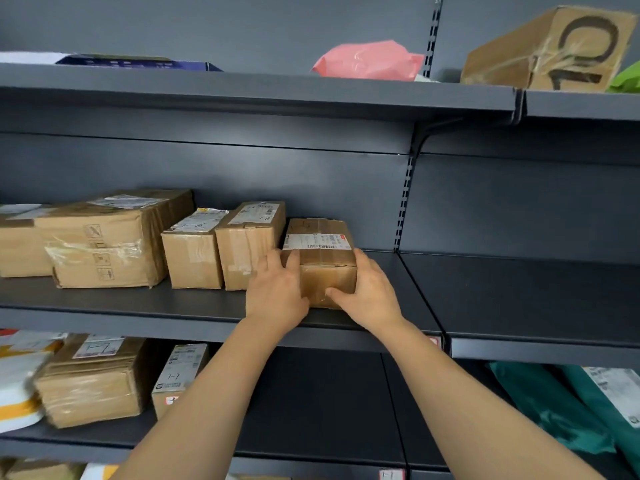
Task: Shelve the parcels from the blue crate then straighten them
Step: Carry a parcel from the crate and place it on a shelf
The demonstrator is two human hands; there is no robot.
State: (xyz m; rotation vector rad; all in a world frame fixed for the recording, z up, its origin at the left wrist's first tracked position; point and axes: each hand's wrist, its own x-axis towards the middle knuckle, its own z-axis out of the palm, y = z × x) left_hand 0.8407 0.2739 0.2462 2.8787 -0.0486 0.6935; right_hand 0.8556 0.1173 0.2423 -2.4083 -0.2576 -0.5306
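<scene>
A small brown cardboard parcel [323,251] with a white label on top sits on the middle dark grey shelf [194,306], at the right end of a row of boxes. My left hand [277,289] grips its left front corner, fingers over the top edge. My right hand [367,289] holds its right side, thumb on the front face. Two upright brown boxes [221,247] stand just left of it, nearly touching. A larger taped box [107,244] lies further left. The blue crate is not in view.
The shelf section to the right [519,292] holds nothing. The upper shelf carries a pink bag [370,60] and a marked cardboard box [554,50]. The lower shelf holds brown boxes [93,379], white-and-yellow bags at the left and green bags [561,407] at the right.
</scene>
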